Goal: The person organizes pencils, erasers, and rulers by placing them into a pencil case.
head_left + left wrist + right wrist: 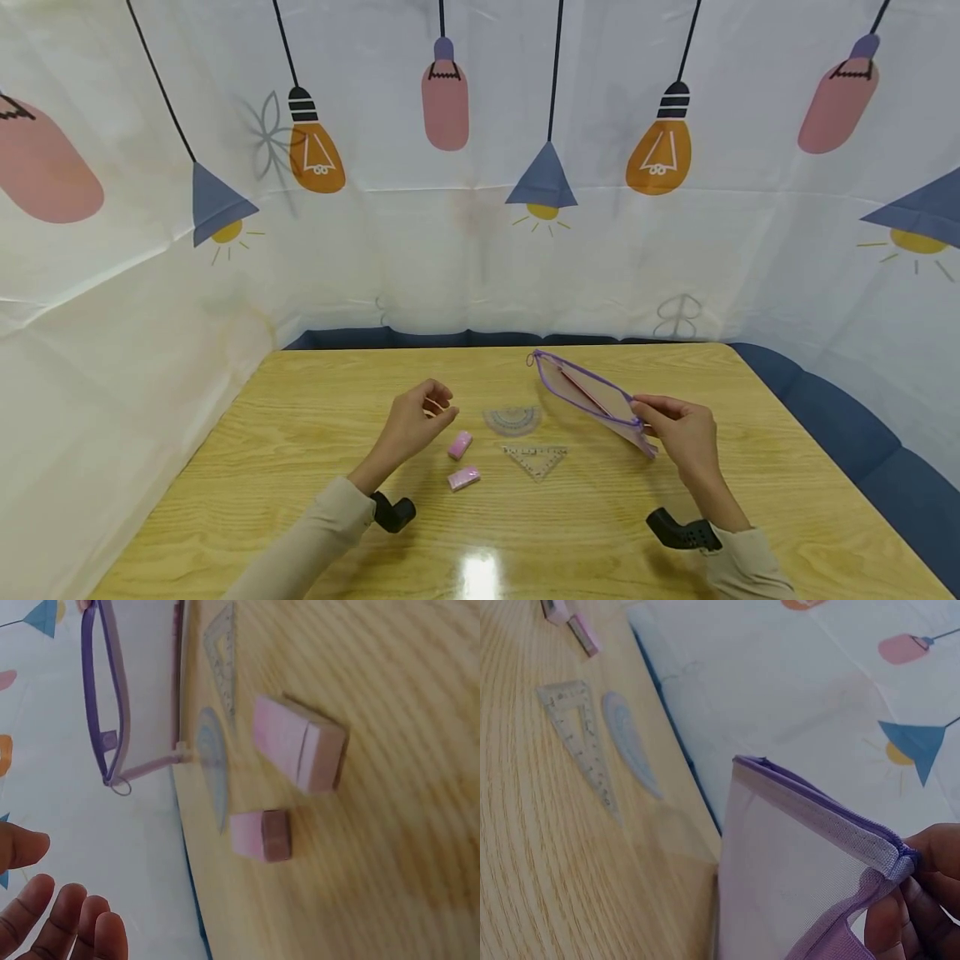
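My right hand (pixel 681 429) pinches one corner of a mesh zip pouch (pixel 577 387) with purple edging, its mouth gaping. A slim reddish stick-like item (pixel 585 392) shows through the mesh. My left hand (pixel 415 421) hovers with loosely bent fingers and nothing in them, left of a clear protractor (pixel 512 421). Two pink erasers (pixel 461 445) lie on the table close to that hand; the nearer eraser (pixel 300 742) looks large in the left wrist view. A clear set square (pixel 536 458) lies below the protractor, also visible in the right wrist view.
The wooden table (pixel 300 433) has a white curtain (pixel 480 250) printed with lamps behind it and at its sides. Dark blue padded seating (pixel 847 425) runs along the right edge. Each wrist wears a black camera mount (pixel 393 512).
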A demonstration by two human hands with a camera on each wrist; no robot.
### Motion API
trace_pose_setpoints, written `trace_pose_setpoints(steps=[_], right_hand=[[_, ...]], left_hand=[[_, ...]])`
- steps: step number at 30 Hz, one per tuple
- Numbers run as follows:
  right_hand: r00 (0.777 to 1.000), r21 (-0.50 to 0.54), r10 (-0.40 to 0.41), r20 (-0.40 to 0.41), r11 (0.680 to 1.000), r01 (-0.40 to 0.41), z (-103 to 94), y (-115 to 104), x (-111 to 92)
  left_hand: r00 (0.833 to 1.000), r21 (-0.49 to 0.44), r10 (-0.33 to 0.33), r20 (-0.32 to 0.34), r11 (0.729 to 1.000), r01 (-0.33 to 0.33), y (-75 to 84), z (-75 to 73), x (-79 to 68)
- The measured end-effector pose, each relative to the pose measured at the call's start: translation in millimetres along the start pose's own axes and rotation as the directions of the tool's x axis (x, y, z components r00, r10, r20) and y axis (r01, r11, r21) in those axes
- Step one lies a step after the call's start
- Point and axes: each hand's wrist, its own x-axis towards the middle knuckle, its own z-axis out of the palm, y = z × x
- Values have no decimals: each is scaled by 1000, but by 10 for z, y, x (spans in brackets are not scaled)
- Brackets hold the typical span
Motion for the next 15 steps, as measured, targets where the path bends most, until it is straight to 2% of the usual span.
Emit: trace_pose_setpoints(steps=[3, 7, 11, 15], right_hand=[[1000, -4, 0, 2, 1000, 0, 2, -2, 3], [1000, -8, 3, 1, 1000, -3, 4, -7, 5], [1000, -6, 10, 2, 1000, -10, 2, -7, 3], [1000, -5, 14, 0, 1000, -14, 0, -1, 0]], left_hand=[[1000, -26, -18, -1, 999, 18, -31, 19, -28], [997, -54, -80, -2, 995, 80, -100, 49, -63], [986, -82, -168, 16, 982, 169, -168, 84, -109], [973, -97, -226, 39, 969, 228, -201, 123, -144]])
